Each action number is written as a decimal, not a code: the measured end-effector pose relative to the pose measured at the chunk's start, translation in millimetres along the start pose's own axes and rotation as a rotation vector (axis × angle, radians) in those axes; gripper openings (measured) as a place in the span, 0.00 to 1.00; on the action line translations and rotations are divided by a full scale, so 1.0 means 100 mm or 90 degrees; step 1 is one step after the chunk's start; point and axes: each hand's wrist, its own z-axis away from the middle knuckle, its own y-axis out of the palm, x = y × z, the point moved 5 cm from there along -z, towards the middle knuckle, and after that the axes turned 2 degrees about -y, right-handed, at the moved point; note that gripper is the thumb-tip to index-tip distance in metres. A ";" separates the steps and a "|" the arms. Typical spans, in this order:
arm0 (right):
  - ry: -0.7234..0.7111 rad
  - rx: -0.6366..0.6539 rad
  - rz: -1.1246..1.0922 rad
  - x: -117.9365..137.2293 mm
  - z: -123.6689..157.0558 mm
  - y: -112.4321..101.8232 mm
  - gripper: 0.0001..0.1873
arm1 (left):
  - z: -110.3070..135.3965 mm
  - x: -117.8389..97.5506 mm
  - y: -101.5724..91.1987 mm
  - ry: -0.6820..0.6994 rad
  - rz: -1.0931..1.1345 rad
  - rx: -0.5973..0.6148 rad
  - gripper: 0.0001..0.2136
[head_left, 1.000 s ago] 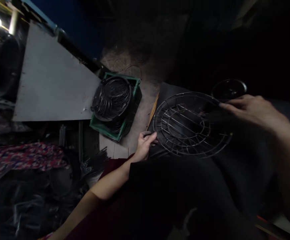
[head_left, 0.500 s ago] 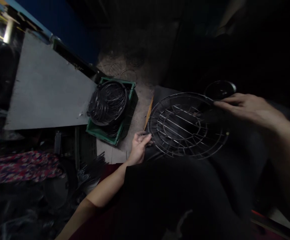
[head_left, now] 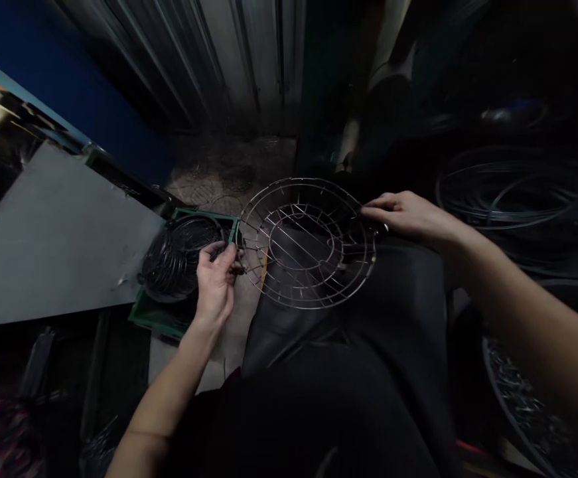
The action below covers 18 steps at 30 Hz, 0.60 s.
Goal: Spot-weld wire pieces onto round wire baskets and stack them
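Metal wire rack point(head_left: 304, 240) being held just right of green crate point(head_left: 156, 320); left hand point(head_left: 216, 279) pinching crate-side rim, right hand point(head_left: 403, 214) pinching rim farther from crate. If either light pinch is slipping, rack could be tilting or dropping.

We are holding a round metal wire frame point(head_left: 304, 231) at the centre of our view, gripping its rim at nine and two o'clock. Its thin concentric rings are facing us, short wires linking them, straight bars crossing the middle.
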 end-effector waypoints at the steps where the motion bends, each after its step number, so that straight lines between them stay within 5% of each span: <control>1: 0.002 -0.003 0.001 0.04 -0.03 -0.02 0.16 | -0.07 -0.08 0.05 0.010 0.006 0.001 0.26; 18: -0.041 -0.034 -0.121 0.17 -0.54 -0.11 0.17 | -0.53 -0.96 0.71 0.213 -0.036 0.065 0.24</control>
